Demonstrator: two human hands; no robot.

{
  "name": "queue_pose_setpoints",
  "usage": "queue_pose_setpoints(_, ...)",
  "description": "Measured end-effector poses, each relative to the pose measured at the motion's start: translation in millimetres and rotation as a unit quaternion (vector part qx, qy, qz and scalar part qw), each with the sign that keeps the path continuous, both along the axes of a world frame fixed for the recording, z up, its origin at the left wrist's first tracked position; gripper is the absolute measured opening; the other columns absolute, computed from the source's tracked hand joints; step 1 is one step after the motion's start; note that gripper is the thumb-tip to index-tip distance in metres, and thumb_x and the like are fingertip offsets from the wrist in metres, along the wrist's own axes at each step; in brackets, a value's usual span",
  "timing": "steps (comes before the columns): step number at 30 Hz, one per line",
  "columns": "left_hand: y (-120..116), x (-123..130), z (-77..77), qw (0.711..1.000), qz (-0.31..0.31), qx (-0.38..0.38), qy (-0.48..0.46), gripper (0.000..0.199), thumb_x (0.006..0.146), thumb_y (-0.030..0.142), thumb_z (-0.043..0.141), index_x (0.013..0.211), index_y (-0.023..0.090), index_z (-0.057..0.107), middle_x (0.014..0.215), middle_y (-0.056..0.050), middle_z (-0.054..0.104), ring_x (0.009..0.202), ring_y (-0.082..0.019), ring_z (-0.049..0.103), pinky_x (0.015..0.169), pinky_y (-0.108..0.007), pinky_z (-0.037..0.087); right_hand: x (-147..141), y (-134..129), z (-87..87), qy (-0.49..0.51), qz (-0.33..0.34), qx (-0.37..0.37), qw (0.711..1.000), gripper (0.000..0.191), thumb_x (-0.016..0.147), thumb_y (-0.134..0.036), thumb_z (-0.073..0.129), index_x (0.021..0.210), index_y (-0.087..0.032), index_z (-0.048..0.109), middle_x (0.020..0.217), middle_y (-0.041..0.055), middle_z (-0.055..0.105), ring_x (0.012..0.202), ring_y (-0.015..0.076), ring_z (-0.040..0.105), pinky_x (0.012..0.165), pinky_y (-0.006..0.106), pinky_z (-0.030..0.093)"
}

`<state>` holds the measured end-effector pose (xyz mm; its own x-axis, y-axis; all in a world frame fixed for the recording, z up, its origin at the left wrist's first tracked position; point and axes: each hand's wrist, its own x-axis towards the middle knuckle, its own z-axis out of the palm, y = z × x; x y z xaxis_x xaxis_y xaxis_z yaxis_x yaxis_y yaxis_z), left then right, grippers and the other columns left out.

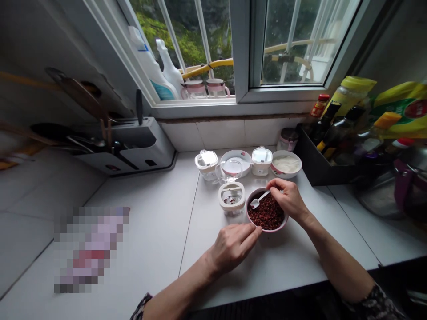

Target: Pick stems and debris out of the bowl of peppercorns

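The right hand [285, 199] was found closed on the handle of a small white spoon [255, 203], its scoop lying over the dark red flakes [267, 215] in the bowl [276, 229]. The left hand [235, 246] had its fingertips at that bowl's near rim; whether they were clamped on it or merely resting there could not be told. The bowl stood on the worktop [153, 231], between the hands and just right of an open jar [232, 210].

Progress: the jar's lid was up, and a few dark bits showed inside. The bowl remained well stocked. On that evidence, spooning into the jar was judged barely begun, with most of the filling outstanding.

Behind stood two lidded jars, one on the left [207, 172] and one on the right [262, 169], contents not clearly legible; a white dish [247, 163] between them; and a bowl of white material [283, 175].
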<state>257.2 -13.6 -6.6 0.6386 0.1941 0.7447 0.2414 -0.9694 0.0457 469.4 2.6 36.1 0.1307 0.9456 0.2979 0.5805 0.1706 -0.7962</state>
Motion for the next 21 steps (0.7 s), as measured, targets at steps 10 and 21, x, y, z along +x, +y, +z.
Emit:
queue_pose_setpoints(10,-0.1,-0.8,-0.5,1.0,0.003,-0.005,0.005,0.017,0.095,0.009,0.049,0.105,0.01,0.062,0.082,-0.009,0.071,0.067,-0.014,0.068,0.058,-0.022,0.055,3.7,2.4,0.1,0.121,-0.001,-0.068,0.99,0.015,0.069,-0.023,0.05,0.069,-0.019,0.064,0.052,-0.0033,0.054,0.05,0.013,0.049,0.05,0.025,0.038)
queue_pose_setpoints(21,0.1,-0.5,-1.4,1.0,0.004,-0.001,0.004,0.016,0.095,0.008,0.049,0.103,0.009,0.063,0.081,-0.009,0.071,0.068,-0.014,0.067,0.057,-0.022,0.054,4.5,5.0,2.0,0.214,-0.002,-0.092,0.973,0.013,0.066,-0.027,0.057,0.068,-0.018,0.065,0.053,-0.0024,0.058,0.05,0.0127,0.052,0.052,0.026,0.043)
